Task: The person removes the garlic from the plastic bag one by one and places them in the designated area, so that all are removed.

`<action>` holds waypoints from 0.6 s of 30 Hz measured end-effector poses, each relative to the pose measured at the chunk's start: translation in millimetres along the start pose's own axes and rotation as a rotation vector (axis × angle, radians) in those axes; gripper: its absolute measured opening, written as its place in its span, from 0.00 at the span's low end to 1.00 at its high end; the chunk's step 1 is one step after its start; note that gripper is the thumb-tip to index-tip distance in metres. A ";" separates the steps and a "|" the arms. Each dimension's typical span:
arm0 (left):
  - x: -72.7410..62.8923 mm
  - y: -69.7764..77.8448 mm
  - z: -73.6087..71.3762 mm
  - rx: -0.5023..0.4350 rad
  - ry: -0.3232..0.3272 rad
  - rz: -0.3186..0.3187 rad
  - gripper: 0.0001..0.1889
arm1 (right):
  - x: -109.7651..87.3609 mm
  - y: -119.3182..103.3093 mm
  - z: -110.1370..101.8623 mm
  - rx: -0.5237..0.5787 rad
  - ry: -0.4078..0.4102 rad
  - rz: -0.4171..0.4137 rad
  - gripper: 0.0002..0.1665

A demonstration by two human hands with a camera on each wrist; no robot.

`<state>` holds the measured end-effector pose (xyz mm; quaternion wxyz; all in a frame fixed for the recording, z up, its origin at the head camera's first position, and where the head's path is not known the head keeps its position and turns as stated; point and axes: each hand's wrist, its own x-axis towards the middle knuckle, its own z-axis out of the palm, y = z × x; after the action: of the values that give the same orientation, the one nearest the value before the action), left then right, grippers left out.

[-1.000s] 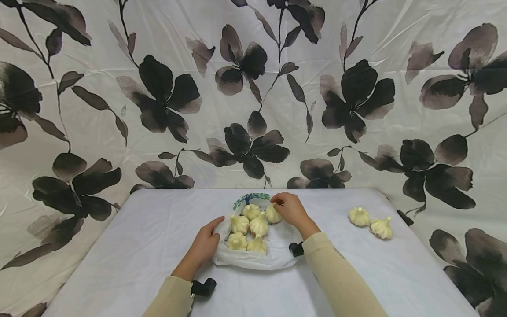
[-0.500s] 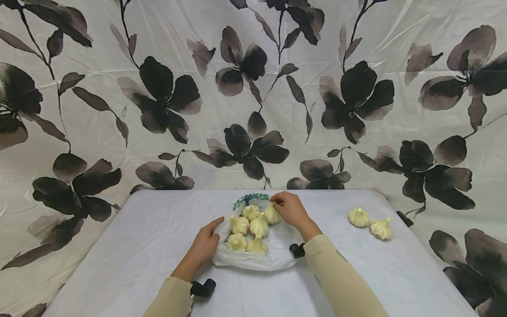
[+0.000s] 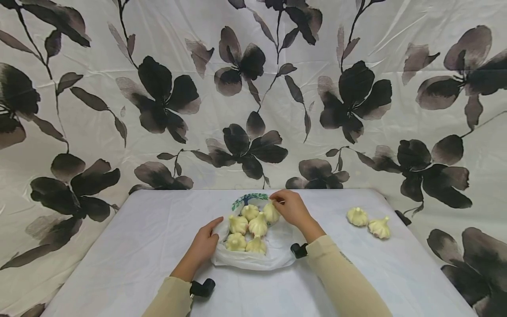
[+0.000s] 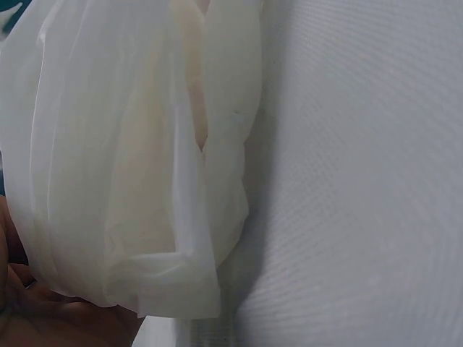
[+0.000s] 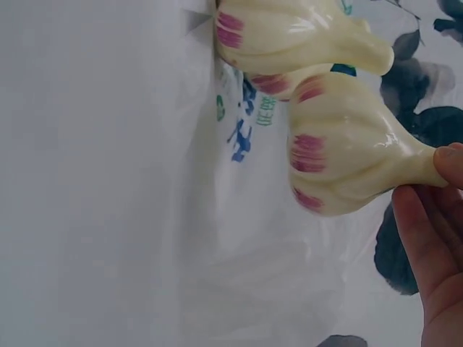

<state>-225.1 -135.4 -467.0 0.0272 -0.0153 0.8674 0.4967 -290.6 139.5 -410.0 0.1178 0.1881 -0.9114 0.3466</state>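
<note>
Garlic bulb [image 3: 271, 214] is the one to watch here: the right hand [image 3: 292, 208] has its stem pinched between thumb and fingers, so the fat part hangs right below the fingertips, slightly to their left and on the person's side. Long axis runs from the pinch down the stem into the bulb, close to upright from the head camera. Right hand's obviously nearer. Can't tell whether the base is touching the bag under it.

Left hand [image 3: 204, 240] is across on the far left of those fingertips and closer to the person, and looks to be gripping the edge of the white plastic bag [image 3: 253, 262], though the film hides some of the fingers.

As for crowding: five more bulbs [image 3: 258, 225] lie in the bag, left of the right fingertips and toward the person, the closest ones just beside the held bulb, so that's the tight side I guess. Tree print [image 3: 247, 200] on the bag is just left of the fingertips. Two loose bulbs [image 3: 357, 217] are on the white tablecloth [image 3: 158, 220], well off to their right.
</note>
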 end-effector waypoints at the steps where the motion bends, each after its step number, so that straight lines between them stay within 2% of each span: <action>1: 0.2 0.1 0.1 0.001 -0.001 -0.001 0.32 | -0.7 -1.1 -1.5 0.001 0.002 -0.002 0.11; 18: 1.6 -0.9 1.0 0.000 0.003 0.004 0.32 | -13.1 -5.9 -28.0 -0.011 0.086 -0.062 0.11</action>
<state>-226.6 -135.0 -468.4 0.0251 -0.0142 0.8674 0.4968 -273.9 157.8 -390.6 0.1688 0.2003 -0.9011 0.3456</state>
